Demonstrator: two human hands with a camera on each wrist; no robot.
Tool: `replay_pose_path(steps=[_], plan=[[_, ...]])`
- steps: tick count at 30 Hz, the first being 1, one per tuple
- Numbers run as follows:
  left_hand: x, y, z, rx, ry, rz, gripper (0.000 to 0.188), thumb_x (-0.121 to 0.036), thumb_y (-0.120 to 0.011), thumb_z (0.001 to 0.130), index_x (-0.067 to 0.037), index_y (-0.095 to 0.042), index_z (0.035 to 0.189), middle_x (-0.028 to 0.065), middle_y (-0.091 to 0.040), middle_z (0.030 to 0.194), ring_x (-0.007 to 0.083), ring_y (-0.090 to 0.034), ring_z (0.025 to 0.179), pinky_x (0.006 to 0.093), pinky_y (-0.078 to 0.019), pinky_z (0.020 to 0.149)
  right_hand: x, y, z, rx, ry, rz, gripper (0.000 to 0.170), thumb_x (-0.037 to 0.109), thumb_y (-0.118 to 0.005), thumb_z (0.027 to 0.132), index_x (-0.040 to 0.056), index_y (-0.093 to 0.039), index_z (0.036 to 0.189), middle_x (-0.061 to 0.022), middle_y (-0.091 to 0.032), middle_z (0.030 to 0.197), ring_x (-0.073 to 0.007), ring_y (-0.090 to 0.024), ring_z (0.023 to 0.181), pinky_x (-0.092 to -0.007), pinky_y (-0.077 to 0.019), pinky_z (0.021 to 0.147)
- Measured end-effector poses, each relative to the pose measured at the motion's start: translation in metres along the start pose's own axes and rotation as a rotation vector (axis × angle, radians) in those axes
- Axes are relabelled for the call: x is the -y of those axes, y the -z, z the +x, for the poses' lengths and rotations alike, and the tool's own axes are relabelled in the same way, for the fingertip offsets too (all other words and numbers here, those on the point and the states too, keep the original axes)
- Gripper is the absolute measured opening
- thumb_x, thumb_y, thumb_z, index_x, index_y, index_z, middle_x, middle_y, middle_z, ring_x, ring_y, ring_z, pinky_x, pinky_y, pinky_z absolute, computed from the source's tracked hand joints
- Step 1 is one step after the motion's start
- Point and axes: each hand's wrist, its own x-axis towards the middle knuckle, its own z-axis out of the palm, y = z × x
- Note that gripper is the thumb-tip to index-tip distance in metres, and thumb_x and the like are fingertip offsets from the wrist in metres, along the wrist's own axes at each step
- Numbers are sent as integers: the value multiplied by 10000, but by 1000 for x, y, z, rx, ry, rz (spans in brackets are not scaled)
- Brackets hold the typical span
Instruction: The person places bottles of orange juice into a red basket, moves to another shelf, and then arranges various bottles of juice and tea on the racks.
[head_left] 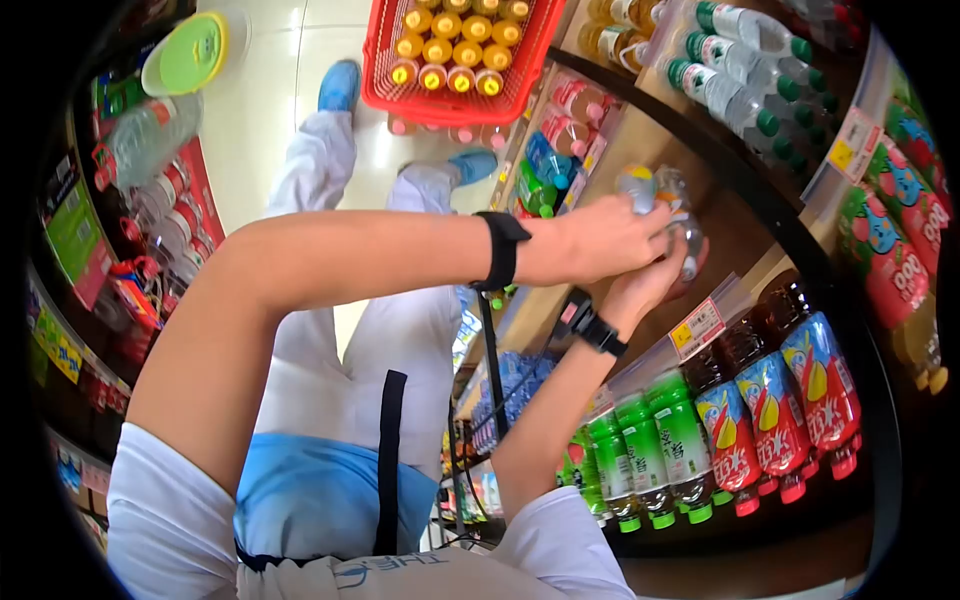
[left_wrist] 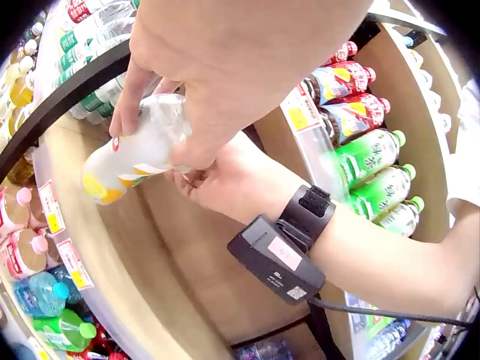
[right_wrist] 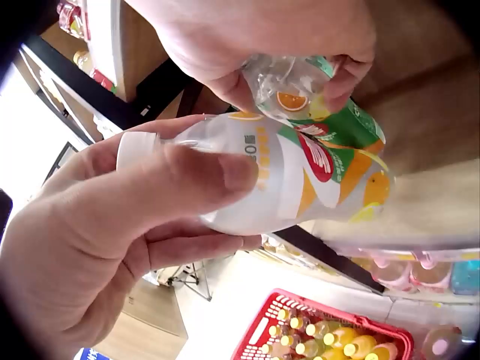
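My left hand [head_left: 600, 238] and right hand [head_left: 640, 292] are close together over a wooden shelf board, each gripping a drink bottle. In the right wrist view, my right hand [right_wrist: 120, 210] holds a cloudy white bottle [right_wrist: 285, 184] with a white cap and orange-slice print, its thumb across the shoulder. Just behind it, my left hand [right_wrist: 277, 37] pinches a second bottle [right_wrist: 356, 120], clear with a green label and orange print. The two bottles overlap there. In the left wrist view, a bottle's yellow-printed base [left_wrist: 105, 184] points down and left, its other end hidden by fingers.
A red basket [head_left: 372, 80] on the floor holds several orange-drink bottles. Green-labelled bottles [head_left: 683, 430] and red-capped tea bottles [head_left: 770, 405] line the shelf on the right, behind a price tag [head_left: 697, 328]. Water bottles [head_left: 725, 85] lie beyond a black shelf rail [head_left: 700, 140].
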Motion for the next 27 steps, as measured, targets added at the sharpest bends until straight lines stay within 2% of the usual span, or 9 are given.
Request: replay_pose_path(steps=[3,7,11,16,21,23,24,26,27], plan=[[-1,-19,26,-105,67,31,309,-106,-685,735,-15,-599,1018,150,-533,1098,334,-660,723,398,-557,613,-9,5,43,-7,38,-66,526,82,-682,852,1,-464,1324,-197,-585,1199,-284,-612,1018,-397,-534,879],[14,-39,49,-56,115,77,389,-97,-704,714,-16,-624,1087,146,-554,1105,339,-661,720,400,-560,608,-12,-2,69,74,88,-37,533,66,-673,854,-10,-457,1336,-210,-588,1184,-283,-626,1002,-385,-549,850],[22,-42,66,-106,127,213,470,-112,-669,743,-18,-624,1201,154,-589,1124,328,-655,720,392,-566,622,-13,-16,88,104,135,-21,541,73,-734,795,31,-522,1290,-160,-613,1182,-274,-633,987,-397,-558,820],[23,-47,70,-154,137,237,504,-116,-656,745,-26,-601,1237,154,-600,1071,315,-651,724,384,-559,610,-10,-23,103,244,316,-36,407,109,-683,871,-38,-561,1230,-168,-633,1172,-247,-630,1013,-354,-530,865],[28,-53,79,-188,119,277,502,-110,-645,743,-12,-593,1233,153,-603,1037,288,-651,738,373,-544,581,-12,-22,126,273,328,-94,368,206,-643,929,-64,-593,1174,-160,-643,1155,-232,-632,1016,-345,-518,863],[30,-54,83,-81,219,78,553,-92,-628,772,39,-517,1298,224,-578,1192,403,-664,861,402,-578,652,-16,-21,131,258,374,-106,376,232,-632,942,-59,-599,1177,-157,-643,1156,-232,-631,1015,-351,-518,859],[31,-54,86,-81,220,79,553,-92,-628,772,39,-517,1298,224,-578,1192,403,-664,861,402,-578,652,-18,-19,134,240,313,-74,381,245,-622,949,-52,-598,1186,-151,-641,1160,-229,-627,1013,-356,-516,860],[32,-57,90,-317,213,89,617,-95,-574,838,37,-406,1416,286,-440,1414,396,-656,969,409,-594,701,-8,-24,125,223,254,-40,387,258,-612,955,-45,-598,1195,-146,-638,1164,-226,-623,1012,-362,-515,861],[33,-57,91,-318,215,88,617,-95,-574,838,37,-406,1416,286,-440,1414,396,-656,969,409,-594,701,-3,-24,119,193,206,-70,377,261,-605,959,-37,-605,1190,-143,-635,1173,-227,-618,1023,-360,-516,862]])
